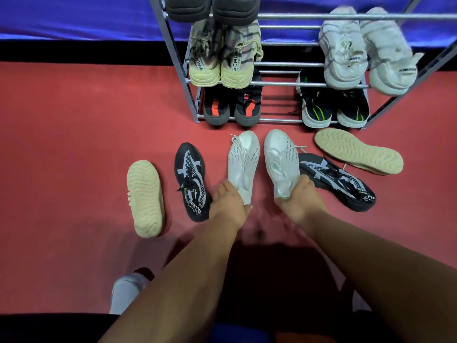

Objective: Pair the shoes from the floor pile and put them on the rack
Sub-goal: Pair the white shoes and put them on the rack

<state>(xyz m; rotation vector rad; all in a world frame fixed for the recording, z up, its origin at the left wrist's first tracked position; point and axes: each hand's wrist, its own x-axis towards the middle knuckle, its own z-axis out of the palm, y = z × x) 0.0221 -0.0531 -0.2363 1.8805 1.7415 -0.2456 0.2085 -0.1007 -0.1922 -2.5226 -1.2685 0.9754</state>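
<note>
left grip [228, 206]: fingers curled round the heel of the left white sneaker [243, 159], holding it.
right grip [300, 204]: closed on the heel of the right white sneaker [280, 159].
white pair: side by side, slightly apart, toes toward the rack; whether they are lifted off the red floor [74, 144] cannot be told.
step in hand: judged as pick-up of the matched white pair.
black patterned sneakers: one [191, 181] just left of the left grip, one [338, 181] touching the right white sneaker; not yet paired.
beige-soled shoes: sole-up, one [146, 198] far left, one [358, 151] near the rack.
shoe rack [277, 84]: pairs at both ends of its tiers, bare rails between them.
next move: calls for carrying both sneakers forward together and seating them on the bare middle rails, laces clear.
</note>
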